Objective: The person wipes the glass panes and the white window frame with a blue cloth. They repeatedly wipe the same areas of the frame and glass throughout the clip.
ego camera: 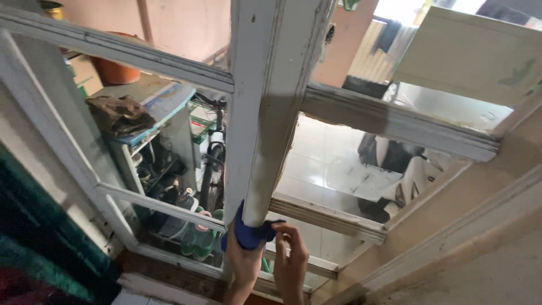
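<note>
Where the two hands meet at the lower centre of the frame, the left hand (241, 262) is closed on a blue cloth (248, 232) and presses it against the foot of the white vertical window post (265, 113). The right hand (289, 257) sits just beside it, lower right, fingers pinching the cloth's trailing edge.

The post's long axis runs almost straight up the frame from the cloth, leaning slightly right toward the top. All unwiped length therefore lies directly above both hands. The left hand is the nearer, being in contact through the cloth; the right touches only the cloth.

The post's surface is grey and smudged along its middle; whether this is dirt or worn paint cannot be told from this view.

Horizontal rails (395, 121) branch off right and left. Through the panes: a cluttered shelf unit (148, 147) at left, a tiled floor (316, 164) at centre right.
</note>
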